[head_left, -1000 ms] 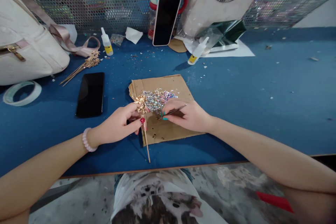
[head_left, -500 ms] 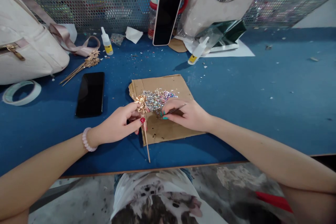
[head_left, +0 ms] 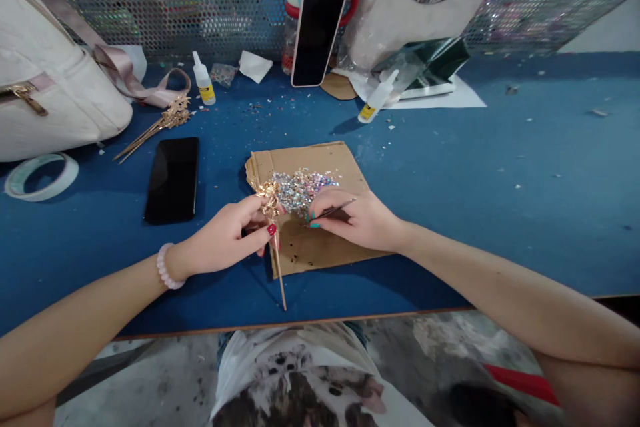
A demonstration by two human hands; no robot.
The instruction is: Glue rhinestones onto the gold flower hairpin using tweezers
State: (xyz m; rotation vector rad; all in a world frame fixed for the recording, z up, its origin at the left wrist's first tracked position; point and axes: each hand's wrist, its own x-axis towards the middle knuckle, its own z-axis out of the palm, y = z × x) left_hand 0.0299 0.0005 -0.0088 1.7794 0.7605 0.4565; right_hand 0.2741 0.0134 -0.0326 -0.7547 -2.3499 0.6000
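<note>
Between the fingers of my left hand (head_left: 233, 232) is a gold hairpin (head_left: 271, 197), its flower-shaped head pointing away from me and its long stick slanting toward the table's front edge. My right hand (head_left: 357, 217) is closed in a pinch on slim dark tweezers (head_left: 336, 207), whose tips are hidden by the fingers. Right beside that hand lies a heap of small glittering rhinestones (head_left: 299, 190), touching the hairpin's head from my viewpoint. The heap rests on a piece of brown cardboard (head_left: 320, 157) on the blue table.
Left are a black phone (head_left: 171, 180), more gold hairpins (head_left: 160, 123), a tape roll (head_left: 70, 170) and a white bag (head_left: 60, 100). Glue bottles (head_left: 204, 80) stand at the back, near a phone (head_left: 318, 40) leaning on a cup (head_left: 291, 13). A metal mesh (head_left: 225, 7) runs behind.
</note>
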